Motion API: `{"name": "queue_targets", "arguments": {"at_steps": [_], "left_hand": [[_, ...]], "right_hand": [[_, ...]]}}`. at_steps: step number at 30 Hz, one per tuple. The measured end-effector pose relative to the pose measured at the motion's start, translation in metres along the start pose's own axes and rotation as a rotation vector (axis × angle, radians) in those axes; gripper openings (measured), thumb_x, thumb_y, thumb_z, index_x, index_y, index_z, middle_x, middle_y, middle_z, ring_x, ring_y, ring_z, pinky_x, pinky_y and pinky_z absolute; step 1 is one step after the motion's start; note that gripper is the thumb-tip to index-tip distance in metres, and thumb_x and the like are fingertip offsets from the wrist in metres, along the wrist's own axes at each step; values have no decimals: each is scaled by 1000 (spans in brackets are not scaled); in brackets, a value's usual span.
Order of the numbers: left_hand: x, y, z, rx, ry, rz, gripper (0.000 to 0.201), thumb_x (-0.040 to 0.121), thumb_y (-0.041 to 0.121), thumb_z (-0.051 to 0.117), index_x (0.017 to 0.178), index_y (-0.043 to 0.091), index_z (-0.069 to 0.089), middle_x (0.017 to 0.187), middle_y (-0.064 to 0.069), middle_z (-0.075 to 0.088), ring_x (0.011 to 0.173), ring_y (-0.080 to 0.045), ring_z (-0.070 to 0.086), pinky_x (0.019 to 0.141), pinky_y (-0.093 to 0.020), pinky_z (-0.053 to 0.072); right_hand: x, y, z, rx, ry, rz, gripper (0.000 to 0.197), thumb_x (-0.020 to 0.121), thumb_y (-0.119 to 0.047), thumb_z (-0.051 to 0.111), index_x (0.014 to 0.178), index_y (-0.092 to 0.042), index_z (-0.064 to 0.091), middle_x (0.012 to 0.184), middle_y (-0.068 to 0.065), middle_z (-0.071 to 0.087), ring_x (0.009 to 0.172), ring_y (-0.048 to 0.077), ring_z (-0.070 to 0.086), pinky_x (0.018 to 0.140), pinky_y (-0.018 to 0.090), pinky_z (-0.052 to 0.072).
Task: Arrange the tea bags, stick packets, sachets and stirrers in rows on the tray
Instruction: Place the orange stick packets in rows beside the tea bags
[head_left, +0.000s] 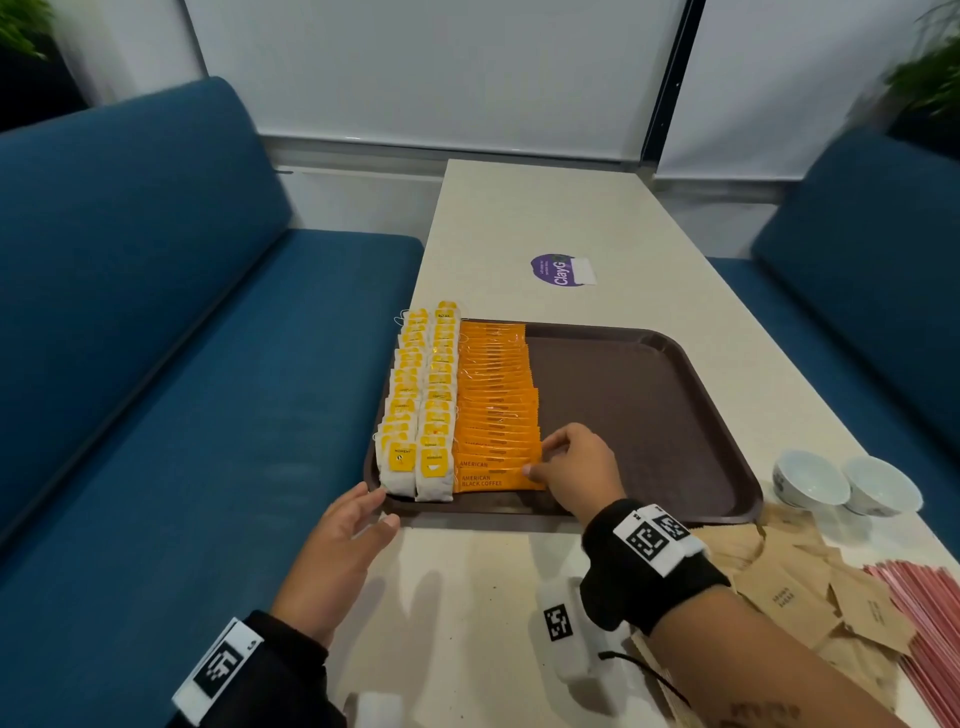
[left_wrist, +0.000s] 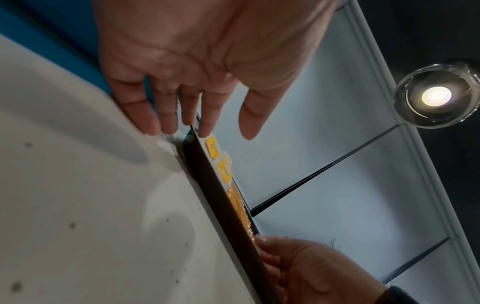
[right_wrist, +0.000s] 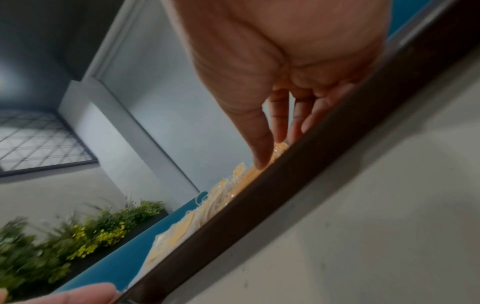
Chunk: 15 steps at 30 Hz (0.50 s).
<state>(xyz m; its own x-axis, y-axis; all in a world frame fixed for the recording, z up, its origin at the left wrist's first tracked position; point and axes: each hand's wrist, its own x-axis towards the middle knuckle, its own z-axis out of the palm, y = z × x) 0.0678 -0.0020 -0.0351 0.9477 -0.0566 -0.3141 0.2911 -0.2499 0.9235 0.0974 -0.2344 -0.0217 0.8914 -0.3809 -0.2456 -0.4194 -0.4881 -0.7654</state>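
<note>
Table (head_left: 571, 218) bears tray (head_left: 649, 405); right hand (head_left: 576, 462) touches orange stick packets (head_left: 496, 395).

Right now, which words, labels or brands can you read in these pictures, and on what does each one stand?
"AMERICAN BLACK COFFEE": nearest orange stick packet on the tray.
"AMERICAN": the packet behind it.
"MOMENT": yellow tag of the nearest tea bag.
"ClayG", cut off: purple sticker on the table.
Brown sachets: print too blurred to read.
Wristband markers: patterns, no words.

Blue upholstered benches (head_left: 171, 332) flank a pale table (head_left: 550, 218); white roller blinds (head_left: 436, 67) hang beyond, a round ceiling lamp (left_wrist: 436, 96) glows overhead.
</note>
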Motion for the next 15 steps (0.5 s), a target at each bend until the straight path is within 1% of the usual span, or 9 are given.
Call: {"name": "queue_targets", "arguments": {"at_steps": [1,3,4,6,8,10,11,13,15], "left_hand": [[0,0,0,-5,0,-3,42,94,19,53,135,16,48,150,10,30,130,-15,41,103,-33,34],[-1,0,0,-15,-1,-5,41,94,18,53,135,15,49,150,10,30,129,-15,42,102,-32,34],[-2,0,0,-13,-1,-3,41,93,17,53,135,15,49,150,10,30,129,-14,42,103,-32,34],[-2,0,0,-9,-1,4,41,93,17,54,134,14,49,150,9,30,129,-13,42,103,-30,33],[-4,1,0,-10,-6,3,41,93,17,53,134,14,49,150,10,30,129,-12,41,102,-29,33],[-5,2,1,-5,-10,0,42,94,18,53,135,14,48,151,10,29,130,-12,40,102,-29,33],[-6,3,1,-3,-10,-2,43,94,18,53,136,14,47,151,10,29,130,-12,40,103,-30,33],[-7,3,1,-10,-13,-11,43,94,18,53,136,14,47,151,10,29,130,-12,40,104,-31,33],[-8,2,1,-15,-11,-16,42,94,18,53,136,13,47,150,11,30,130,-13,41,105,-31,33]], "right_hand": [[0,-5,-2,24,20,-30,26,82,-18,72,98,-19,51,98,-1,54,87,12,55,65,20,45],[6,-17,-7,68,53,-69,32,85,-21,68,113,-18,52,114,3,54,98,14,54,81,26,49],[11,-24,-10,97,44,-68,41,88,-24,65,124,-17,49,123,5,52,105,15,53,90,30,49],[19,-38,-14,169,-36,-23,59,91,-29,60,142,-14,34,141,8,43,125,21,46,104,36,42],[26,-49,-16,185,-136,37,70,94,-37,53,150,-13,19,153,9,29,138,26,32,110,40,32],[29,-55,-16,143,-214,79,70,97,-43,45,151,-11,14,155,8,25,141,27,27,112,40,27],[28,-58,-15,136,-244,70,65,99,-41,42,150,-9,18,152,6,31,140,27,30,111,39,27],[25,-61,-14,181,-308,41,46,102,-35,37,142,-12,33,133,-2,46,132,26,41,109,38,30],[24,-61,-13,183,-346,15,39,102,-33,35,136,-15,40,129,-5,48,127,24,46,106,36,32]]}}
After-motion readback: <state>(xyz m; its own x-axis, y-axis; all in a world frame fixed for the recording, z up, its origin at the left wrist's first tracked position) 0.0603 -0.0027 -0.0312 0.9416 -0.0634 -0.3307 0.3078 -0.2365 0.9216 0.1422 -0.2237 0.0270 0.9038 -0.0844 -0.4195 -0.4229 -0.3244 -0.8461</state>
